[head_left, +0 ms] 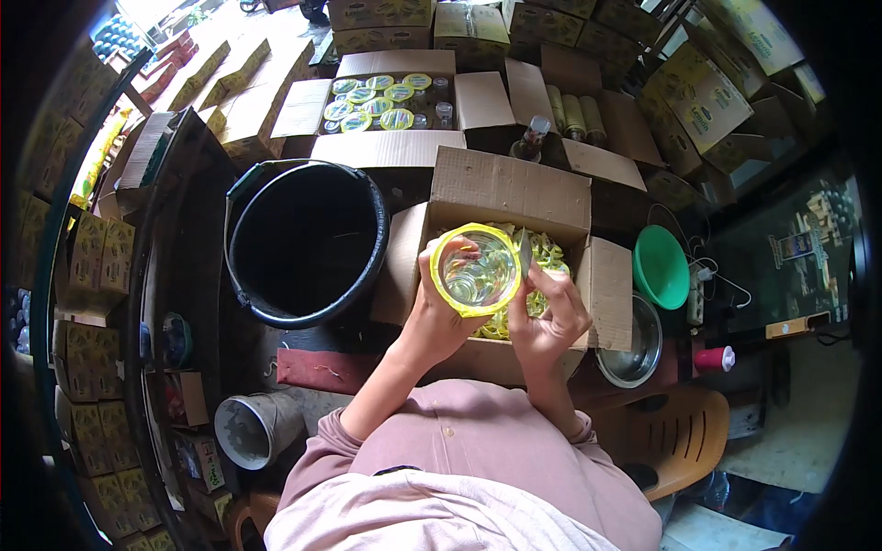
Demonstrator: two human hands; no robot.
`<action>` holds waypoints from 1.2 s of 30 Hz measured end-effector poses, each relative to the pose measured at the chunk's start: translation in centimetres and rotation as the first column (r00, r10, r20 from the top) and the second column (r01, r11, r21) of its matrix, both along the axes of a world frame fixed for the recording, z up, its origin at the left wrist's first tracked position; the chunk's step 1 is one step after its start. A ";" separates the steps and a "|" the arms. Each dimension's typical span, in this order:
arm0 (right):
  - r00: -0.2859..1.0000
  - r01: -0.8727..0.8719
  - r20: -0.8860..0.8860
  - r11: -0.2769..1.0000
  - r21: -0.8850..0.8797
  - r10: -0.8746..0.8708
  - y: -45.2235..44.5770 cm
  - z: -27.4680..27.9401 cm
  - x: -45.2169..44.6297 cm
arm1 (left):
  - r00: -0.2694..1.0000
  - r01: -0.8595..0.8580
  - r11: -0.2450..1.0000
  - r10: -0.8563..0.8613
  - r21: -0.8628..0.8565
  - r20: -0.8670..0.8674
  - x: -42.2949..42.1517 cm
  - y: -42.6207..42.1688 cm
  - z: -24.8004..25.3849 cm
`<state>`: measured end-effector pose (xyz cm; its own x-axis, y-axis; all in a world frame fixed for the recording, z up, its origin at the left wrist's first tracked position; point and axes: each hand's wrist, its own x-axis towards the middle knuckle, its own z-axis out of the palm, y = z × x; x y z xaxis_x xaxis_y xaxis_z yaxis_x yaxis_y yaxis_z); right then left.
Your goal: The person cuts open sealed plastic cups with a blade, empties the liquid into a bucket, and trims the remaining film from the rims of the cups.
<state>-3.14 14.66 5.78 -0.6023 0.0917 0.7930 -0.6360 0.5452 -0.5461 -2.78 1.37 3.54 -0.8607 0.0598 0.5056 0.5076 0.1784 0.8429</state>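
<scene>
Looks like trimming work, at a guess: clear cup (478, 275) held up over a cardboard carton (510, 188), mouth tipped toward the camera, yellow edging (475, 230) all round the lip. Gripped in the left hand (439, 321), low on the near side, with fingers partly visible through the clear wall. Right hand (554, 317) pinched around a small thin blade (525, 250), pointing away from the body, right beside the lip; can't tell about actual contact. Best bet, honestly: steady the cup with the left hand and feed it round bit by bit, rather than chasing the lip with the blade. Go with short, light strokes, following the curve closely, and take only the loose overhang. Don't dig in, or risk scratching the wall or tearing past the lip. Mind the left fingertips too, and shift them well out of the blade's path before each pass. Hold firm but don't crush; probably slick, and can't tell glass from plastic here. Also, stay right above the yellow scraps (548, 246) in the carton to catch any fresh bits, not over toward the black bucket (308, 248).
</scene>
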 end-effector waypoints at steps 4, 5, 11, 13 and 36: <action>0.997 -0.036 0.061 0.998 -0.061 0.040 0.2 0.0 0.2 | 1.000 0.009 1.000 -0.009 0.000 0.026 -0.1 -0.1 -0.3; 0.998 -0.024 0.057 0.998 -0.066 0.027 0.1 -0.2 0.2 | 1.000 0.009 1.000 -0.009 0.006 0.023 -0.1 0.0 -0.4; 1.000 0.009 0.017 1.000 -0.017 -0.008 -0.1 0.0 0.6 | 0.999 0.011 1.000 -0.012 0.016 0.035 -0.1 0.0 -0.2; 1.000 0.020 0.016 1.000 -0.013 -0.020 0.0 -0.1 0.4 | 0.998 0.046 0.999 -0.046 0.011 0.044 0.1 -0.1 -0.2; 0.996 -0.061 0.061 0.998 -0.032 0.062 1.4 0.3 0.1 | 0.945 0.276 0.950 -0.296 0.148 0.141 0.0 -0.8 -0.4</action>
